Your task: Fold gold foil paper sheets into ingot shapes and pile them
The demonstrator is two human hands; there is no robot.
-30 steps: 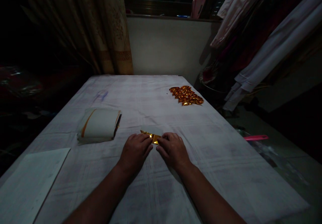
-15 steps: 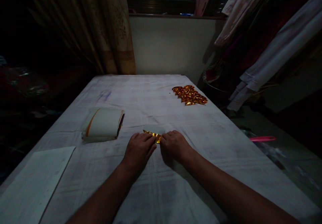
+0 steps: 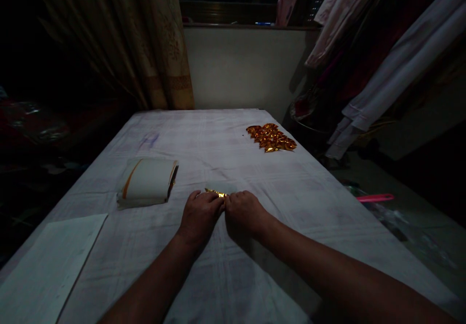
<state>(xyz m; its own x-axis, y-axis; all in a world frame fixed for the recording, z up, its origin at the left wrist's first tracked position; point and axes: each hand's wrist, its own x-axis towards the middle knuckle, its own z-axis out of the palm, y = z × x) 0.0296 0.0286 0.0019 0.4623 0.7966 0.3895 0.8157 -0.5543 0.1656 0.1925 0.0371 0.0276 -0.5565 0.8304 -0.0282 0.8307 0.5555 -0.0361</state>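
Note:
Both of my hands are at the middle of the table on a small sheet of gold foil paper (image 3: pixel 221 194). My left hand (image 3: pixel 202 212) is closed on its left part, fingers curled over it. My right hand (image 3: pixel 244 211) is closed on the right end, its knuckles against the left fingertips. Only a narrow shiny strip shows between and above the fingers; the rest is hidden. A pale flat piece (image 3: pixel 222 186) lies just beyond the fingers. Farther right lies a pile of folded gold foil pieces (image 3: pixel 272 138).
A thick stack of pale paper sheets with an orange edge (image 3: pixel 149 182) lies left of my hands. A white board or sheet (image 3: pixel 54 261) is at the near left. The table (image 3: pixel 204 139) wears a checked cloth. Clothes (image 3: pixel 393 67) hang on the right, beside a curtained window wall.
My right hand has moved left against my left hand, and less of the gold foil paper shows between them. The view has shifted slightly.

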